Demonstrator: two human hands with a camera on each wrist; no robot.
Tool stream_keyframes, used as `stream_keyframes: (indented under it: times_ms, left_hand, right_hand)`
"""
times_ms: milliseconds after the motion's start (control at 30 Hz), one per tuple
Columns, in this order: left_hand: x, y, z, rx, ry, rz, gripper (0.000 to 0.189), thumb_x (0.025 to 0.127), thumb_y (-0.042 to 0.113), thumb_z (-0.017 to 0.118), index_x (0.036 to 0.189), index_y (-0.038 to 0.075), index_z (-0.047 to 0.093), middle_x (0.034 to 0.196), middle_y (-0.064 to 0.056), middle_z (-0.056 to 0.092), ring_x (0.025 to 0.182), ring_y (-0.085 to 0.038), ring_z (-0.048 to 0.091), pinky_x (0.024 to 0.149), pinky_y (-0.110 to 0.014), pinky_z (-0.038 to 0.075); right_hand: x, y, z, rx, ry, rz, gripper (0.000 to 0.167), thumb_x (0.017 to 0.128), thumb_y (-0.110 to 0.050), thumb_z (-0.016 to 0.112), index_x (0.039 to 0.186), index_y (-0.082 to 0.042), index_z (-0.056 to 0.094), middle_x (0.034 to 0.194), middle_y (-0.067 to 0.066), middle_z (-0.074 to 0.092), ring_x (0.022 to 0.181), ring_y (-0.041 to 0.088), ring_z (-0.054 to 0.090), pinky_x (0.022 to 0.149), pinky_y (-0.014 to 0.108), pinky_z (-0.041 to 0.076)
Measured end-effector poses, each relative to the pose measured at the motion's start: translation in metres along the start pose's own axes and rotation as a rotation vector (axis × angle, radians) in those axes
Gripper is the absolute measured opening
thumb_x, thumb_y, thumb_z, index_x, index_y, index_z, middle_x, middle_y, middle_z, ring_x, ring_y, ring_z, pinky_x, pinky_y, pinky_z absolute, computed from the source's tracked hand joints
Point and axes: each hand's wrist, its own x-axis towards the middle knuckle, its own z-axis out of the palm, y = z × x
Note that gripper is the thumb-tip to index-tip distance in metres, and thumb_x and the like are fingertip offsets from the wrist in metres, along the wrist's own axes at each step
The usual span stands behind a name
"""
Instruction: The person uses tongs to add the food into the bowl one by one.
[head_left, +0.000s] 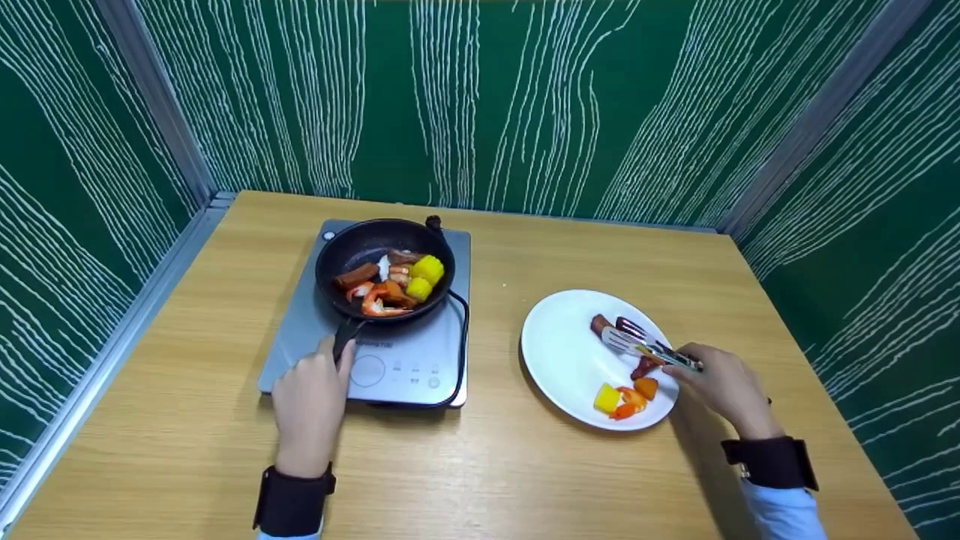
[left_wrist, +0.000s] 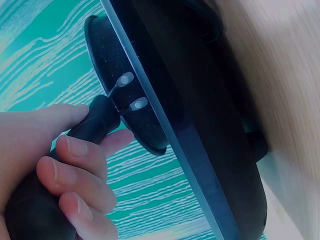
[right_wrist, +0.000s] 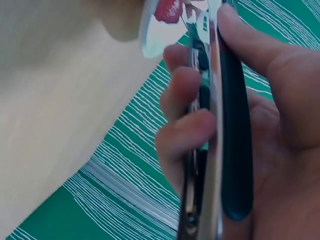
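My left hand grips the black handle of a frying pan, which stands on an induction cooker. In the pan lie corn pieces, shrimp and brown meat pieces. My right hand holds metal tongs over a white plate; in the right wrist view the fingers wrap round their dark grips. The tong tips are at a brown piece on the plate; whether they pinch it I cannot tell. Nearer the front rim lie corn, a shrimp and an orange chunk.
A black power cord loops along the cooker's right side. The wooden table carries cooker and plate, with bare wood between them. Green walls with white streaks enclose the back and both sides.
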Motion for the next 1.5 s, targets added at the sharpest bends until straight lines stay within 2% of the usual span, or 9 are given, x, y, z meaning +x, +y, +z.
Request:
stream_keyframes:
  times_ms: [100,267,467,567,833,1100,1233,1367,1500]
  left_hand:
    - [0.000,0.000,0.000,-0.006,-0.004,0.004,0.036,0.101,0.033,0.064,0.108,-0.002,0.070,0.064,-0.020,0.067,0.050,-0.036,0.064,0.041,-0.043,0.043]
    - [0.000,0.000,-0.002,-0.008,0.000,0.013,0.036,0.102,0.033,0.063,0.105,-0.002,0.069,0.062,-0.019,0.065,0.048,-0.035,0.063,0.041,-0.042,0.043]
    - [0.000,0.000,-0.002,-0.015,-0.020,0.000,0.036,0.102,0.033,0.063,0.104,-0.002,0.069,0.063,-0.018,0.065,0.049,-0.035,0.063,0.041,-0.042,0.043]
    - [0.000,0.000,-0.002,-0.016,-0.022,-0.002,0.036,0.102,0.033,0.063,0.104,-0.002,0.069,0.062,-0.018,0.065,0.050,-0.036,0.064,0.042,-0.042,0.043]
    - [0.001,0.000,-0.002,-0.018,-0.016,-0.004,0.037,0.102,0.034,0.063,0.106,-0.002,0.069,0.063,-0.019,0.066,0.049,-0.036,0.064,0.041,-0.043,0.043]
    - [0.000,0.001,-0.001,-0.009,-0.001,-0.004,0.037,0.101,0.034,0.064,0.110,-0.002,0.070,0.065,-0.020,0.067,0.049,-0.037,0.064,0.041,-0.044,0.043]
    - [0.000,0.001,-0.001,-0.010,-0.001,0.001,0.036,0.101,0.033,0.064,0.107,-0.002,0.070,0.064,-0.020,0.066,0.050,-0.037,0.064,0.041,-0.044,0.043]
    - [0.000,0.001,-0.001,-0.010,-0.003,0.002,0.037,0.101,0.033,0.064,0.108,-0.002,0.070,0.065,-0.020,0.067,0.051,-0.038,0.065,0.042,-0.046,0.044]
    - [0.000,0.000,-0.001,-0.011,-0.006,-0.005,0.037,0.101,0.034,0.064,0.109,-0.002,0.070,0.064,-0.020,0.066,0.050,-0.037,0.064,0.042,-0.045,0.044]
  right_hand:
    - [-0.002,-0.003,0.004,0.006,0.028,0.008,0.046,0.095,-0.040,0.072,0.121,-0.003,0.069,0.110,0.022,0.070,0.089,0.034,0.058,0.074,0.041,0.042]
    - [-0.005,-0.009,0.008,0.027,0.073,0.051,0.039,0.097,-0.035,0.070,0.119,-0.003,0.070,0.110,0.023,0.071,0.088,0.035,0.058,0.074,0.039,0.041]
    - [-0.008,-0.011,0.011,0.038,0.080,0.078,0.040,0.097,-0.035,0.070,0.120,-0.002,0.070,0.110,0.024,0.071,0.087,0.034,0.058,0.070,0.036,0.037]
    - [-0.009,-0.012,0.011,0.050,0.077,0.087,0.040,0.098,-0.035,0.069,0.121,-0.003,0.070,0.111,0.024,0.071,0.088,0.035,0.059,0.071,0.037,0.040]
    - [-0.010,-0.013,0.011,0.074,0.061,0.093,0.044,0.100,-0.036,0.066,0.123,0.001,0.067,0.106,0.023,0.070,0.087,0.034,0.058,0.070,0.035,0.039]
    - [-0.011,-0.022,0.010,0.104,0.060,0.098,0.045,0.100,-0.037,0.065,0.125,0.001,0.066,0.108,0.024,0.069,0.089,0.034,0.057,0.072,0.037,0.040]
    - [-0.009,-0.036,0.005,0.115,0.069,0.079,0.044,0.099,-0.038,0.066,0.123,-0.001,0.067,0.101,0.019,0.070,0.088,0.031,0.057,0.070,0.034,0.039]
    - [-0.006,-0.060,-0.002,0.143,0.070,0.046,0.044,0.100,-0.038,0.065,0.125,-0.002,0.065,0.092,0.015,0.073,0.083,0.027,0.060,0.068,0.033,0.039]
    - [0.001,-0.091,-0.005,0.185,0.114,-0.035,0.039,0.100,-0.039,0.064,0.121,-0.005,0.066,0.084,0.013,0.070,0.064,0.021,0.063,0.059,0.030,0.043]
